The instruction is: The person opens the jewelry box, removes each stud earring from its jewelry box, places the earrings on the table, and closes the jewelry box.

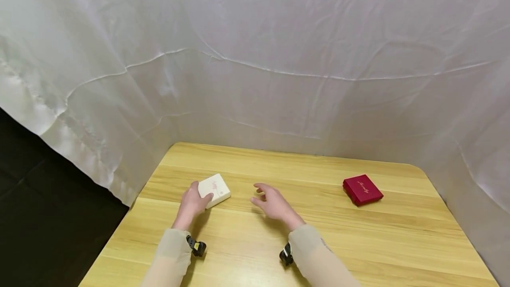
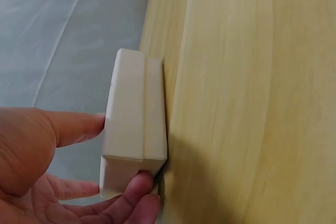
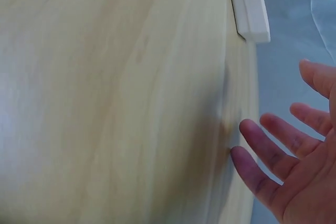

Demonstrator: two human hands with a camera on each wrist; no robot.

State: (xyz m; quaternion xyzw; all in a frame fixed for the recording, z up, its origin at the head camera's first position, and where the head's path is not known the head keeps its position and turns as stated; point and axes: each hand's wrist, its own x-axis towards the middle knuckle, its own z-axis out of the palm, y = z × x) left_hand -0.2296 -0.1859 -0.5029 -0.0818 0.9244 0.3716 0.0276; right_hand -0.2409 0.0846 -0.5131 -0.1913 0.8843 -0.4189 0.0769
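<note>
A small white lidded box (image 1: 217, 188) with pink script lies on the left part of the table. My left hand (image 1: 193, 202) grips it from its left side. In the left wrist view the thumb touches the lid of the white box (image 2: 125, 111), and other fingers (image 2: 139, 185) curl against its end. To the right of the box, my right hand (image 1: 276, 203) hovers over the wood, palm facing left and holding nothing. Its fingers (image 3: 268, 148) are spread and loosely bent in the right wrist view, apart from the white box (image 3: 251, 6).
A dark red box (image 1: 362, 189) with gold script sits on the right side of the wooden table (image 1: 255, 251). Pale satin-like curtains (image 1: 279, 101) hang behind the table and along its sides. Each wrist wears a small black camera (image 1: 197, 247).
</note>
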